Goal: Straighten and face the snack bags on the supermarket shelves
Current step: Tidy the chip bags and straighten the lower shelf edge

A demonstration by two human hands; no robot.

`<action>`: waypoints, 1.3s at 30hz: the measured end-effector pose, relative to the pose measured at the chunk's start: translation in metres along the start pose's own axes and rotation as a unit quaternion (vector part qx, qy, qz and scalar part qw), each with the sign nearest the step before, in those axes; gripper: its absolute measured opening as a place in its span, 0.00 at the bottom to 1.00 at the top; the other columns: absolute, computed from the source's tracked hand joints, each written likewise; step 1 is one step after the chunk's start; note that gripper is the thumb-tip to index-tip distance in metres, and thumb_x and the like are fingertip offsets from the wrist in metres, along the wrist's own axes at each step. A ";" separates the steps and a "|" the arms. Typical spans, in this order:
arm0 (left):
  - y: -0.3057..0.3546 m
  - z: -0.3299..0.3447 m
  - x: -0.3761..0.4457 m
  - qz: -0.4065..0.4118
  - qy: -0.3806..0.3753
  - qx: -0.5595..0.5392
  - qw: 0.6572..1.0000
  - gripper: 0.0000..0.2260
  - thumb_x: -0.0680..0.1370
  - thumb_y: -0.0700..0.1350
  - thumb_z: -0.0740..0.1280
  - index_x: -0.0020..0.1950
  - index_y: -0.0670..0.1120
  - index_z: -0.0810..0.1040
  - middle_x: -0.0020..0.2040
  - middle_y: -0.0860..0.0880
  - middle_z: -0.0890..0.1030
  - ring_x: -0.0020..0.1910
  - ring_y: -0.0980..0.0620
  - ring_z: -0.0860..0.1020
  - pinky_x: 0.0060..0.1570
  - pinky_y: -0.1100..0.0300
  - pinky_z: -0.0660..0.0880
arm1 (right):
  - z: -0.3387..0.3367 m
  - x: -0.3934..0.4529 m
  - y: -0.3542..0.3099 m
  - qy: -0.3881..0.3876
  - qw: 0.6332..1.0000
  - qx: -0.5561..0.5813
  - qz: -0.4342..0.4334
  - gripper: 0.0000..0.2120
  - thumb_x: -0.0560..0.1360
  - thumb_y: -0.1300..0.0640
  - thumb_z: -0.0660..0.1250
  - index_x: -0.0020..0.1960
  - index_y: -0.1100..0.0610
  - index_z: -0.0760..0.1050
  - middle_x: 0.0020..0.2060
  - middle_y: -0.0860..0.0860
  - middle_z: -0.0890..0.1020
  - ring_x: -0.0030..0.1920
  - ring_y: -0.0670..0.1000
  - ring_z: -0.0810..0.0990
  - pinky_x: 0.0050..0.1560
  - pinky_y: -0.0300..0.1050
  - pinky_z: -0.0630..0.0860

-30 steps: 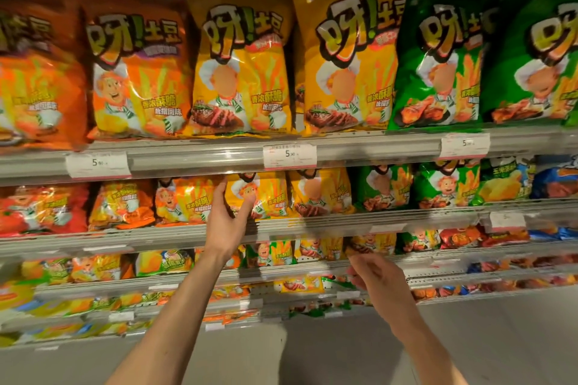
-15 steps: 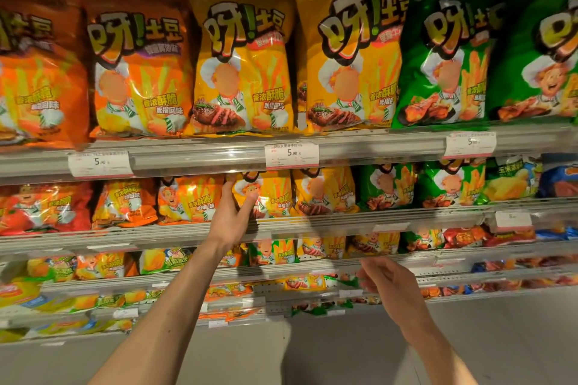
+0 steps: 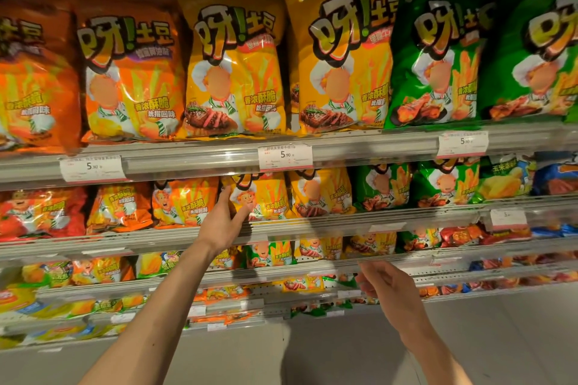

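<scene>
While the left hand point(image 3: 223, 222) reached up to the second shelf point(image 3: 344, 223), its fingers and thumb were spread against a small yellow snack bag point(image 3: 266, 195) standing upright there, between an orange bag point(image 3: 184, 201) and another yellow one point(image 3: 322, 191). Lower down, the right hand point(image 3: 386, 289) hovered loosely curled, holding nothing, apart from the bags.

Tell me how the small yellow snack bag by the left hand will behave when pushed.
The small yellow snack bag looks puffy, so probably light and yielding. Its glossy film may slip under the left hand. Standing upright, it could tip backward.
</scene>
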State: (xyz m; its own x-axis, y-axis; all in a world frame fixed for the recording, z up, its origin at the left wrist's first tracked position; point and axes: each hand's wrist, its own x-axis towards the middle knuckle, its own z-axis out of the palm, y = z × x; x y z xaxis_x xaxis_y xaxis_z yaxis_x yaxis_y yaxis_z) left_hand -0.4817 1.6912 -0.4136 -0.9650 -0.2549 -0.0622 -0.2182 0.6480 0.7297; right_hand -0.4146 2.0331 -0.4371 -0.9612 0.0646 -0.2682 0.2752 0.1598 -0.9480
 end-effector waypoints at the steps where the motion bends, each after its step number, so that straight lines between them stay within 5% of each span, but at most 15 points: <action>1: -0.001 -0.002 -0.002 0.003 -0.001 0.004 1.000 0.39 0.81 0.64 0.62 0.84 0.48 0.51 0.40 0.52 0.74 0.40 0.56 0.76 0.38 0.57 0.73 | 0.000 0.000 0.000 0.000 1.000 0.001 -0.001 0.08 0.81 0.58 0.68 0.47 0.61 0.83 0.36 0.52 0.87 0.34 0.44 0.83 0.37 0.33 0.78; 3: -0.002 -0.004 -0.008 0.013 0.016 0.008 1.000 0.38 0.80 0.63 0.64 0.84 0.48 0.53 0.52 0.49 0.80 0.54 0.47 0.81 0.47 0.54 0.78 | 0.001 0.001 0.000 0.000 1.000 0.000 -0.002 0.07 0.81 0.59 0.68 0.47 0.61 0.83 0.36 0.51 0.86 0.34 0.43 0.83 0.36 0.33 0.78; 5: -0.003 -0.004 -0.013 0.020 0.047 -0.003 0.999 0.35 0.82 0.57 0.67 0.83 0.46 0.57 0.73 0.44 0.74 0.71 0.42 0.73 0.67 0.47 0.74 | 0.001 0.003 0.001 -0.002 1.000 -0.004 -0.002 0.07 0.81 0.59 0.68 0.47 0.60 0.83 0.36 0.51 0.86 0.34 0.43 0.82 0.36 0.33 0.78; 6: -0.002 -0.004 -0.016 0.021 0.055 -0.015 0.998 0.33 0.82 0.54 0.68 0.82 0.46 0.59 0.75 0.43 0.72 0.73 0.42 0.72 0.70 0.45 0.72 | 0.001 0.004 0.001 -0.004 1.000 -0.005 -0.002 0.07 0.81 0.58 0.68 0.47 0.60 0.83 0.36 0.51 0.86 0.34 0.43 0.82 0.36 0.33 0.78; 15: 0.004 0.001 -0.071 -0.029 0.125 -0.186 0.974 0.16 0.82 0.48 0.69 0.68 0.54 0.71 0.57 0.62 0.77 0.55 0.64 0.77 0.54 0.65 0.73 | -0.003 0.006 -0.006 -0.002 1.000 -0.012 -0.002 0.06 0.81 0.55 0.69 0.50 0.56 0.83 0.39 0.48 0.87 0.38 0.45 0.85 0.39 0.33 0.79; 17: 0.003 0.004 -0.087 -0.057 0.122 -0.234 0.963 0.12 0.82 0.48 0.68 0.65 0.55 0.73 0.55 0.56 0.81 0.57 0.59 0.79 0.54 0.63 0.75 | -0.007 0.005 -0.009 0.009 1.000 -0.013 -0.003 0.06 0.81 0.53 0.69 0.51 0.54 0.83 0.41 0.46 0.88 0.39 0.44 0.85 0.39 0.33 0.79; 20: 0.004 0.010 -0.111 -0.084 0.101 -0.295 0.946 0.10 0.82 0.46 0.69 0.63 0.53 0.77 0.55 0.46 0.84 0.58 0.46 0.82 0.64 0.48 0.77 | -0.016 0.001 -0.014 0.021 1.000 -0.009 -0.009 0.06 0.80 0.52 0.69 0.52 0.54 0.83 0.41 0.47 0.88 0.42 0.46 0.86 0.43 0.36 0.80; 22: 0.007 0.015 -0.125 -0.092 0.088 -0.323 0.938 0.09 0.82 0.44 0.69 0.62 0.53 0.79 0.53 0.46 0.86 0.57 0.47 0.84 0.66 0.44 0.76 | -0.025 -0.004 -0.016 0.026 1.000 0.006 -0.013 0.07 0.80 0.53 0.69 0.53 0.54 0.83 0.41 0.49 0.88 0.44 0.50 0.86 0.46 0.40 0.81; 28: 0.025 0.026 -0.135 -0.081 0.065 -0.343 0.934 0.09 0.82 0.42 0.69 0.61 0.51 0.80 0.48 0.55 0.87 0.50 0.56 0.85 0.61 0.51 0.78 | -0.056 -0.019 -0.021 0.049 0.998 0.008 -0.043 0.07 0.81 0.57 0.67 0.53 0.57 0.83 0.43 0.51 0.88 0.45 0.51 0.86 0.46 0.43 0.81; 33: 0.060 0.049 -0.137 -0.062 0.067 -0.340 0.936 0.09 0.81 0.43 0.69 0.61 0.52 0.80 0.47 0.53 0.87 0.51 0.56 0.85 0.57 0.56 0.79 | -0.092 -0.018 -0.018 0.051 0.997 0.028 -0.055 0.07 0.81 0.56 0.68 0.53 0.57 0.83 0.43 0.53 0.88 0.46 0.52 0.86 0.48 0.48 0.82; 39: 0.130 0.103 -0.149 -0.039 0.083 -0.336 0.937 0.07 0.81 0.43 0.69 0.59 0.49 0.81 0.46 0.59 0.87 0.49 0.59 0.85 0.53 0.64 0.79 | -0.168 0.008 -0.008 0.042 0.995 0.049 -0.070 0.05 0.80 0.54 0.69 0.50 0.51 0.84 0.41 0.50 0.88 0.44 0.50 0.86 0.43 0.38 0.82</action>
State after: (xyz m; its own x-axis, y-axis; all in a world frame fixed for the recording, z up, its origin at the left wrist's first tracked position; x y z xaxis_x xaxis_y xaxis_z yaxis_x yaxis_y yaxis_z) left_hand -0.3810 1.8876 -0.3799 -0.9022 -0.4261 -0.0669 -0.0922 0.0390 0.9950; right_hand -0.4214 2.1977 -0.4024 -0.9839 0.1309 -0.1216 0.1323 0.0766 -0.9882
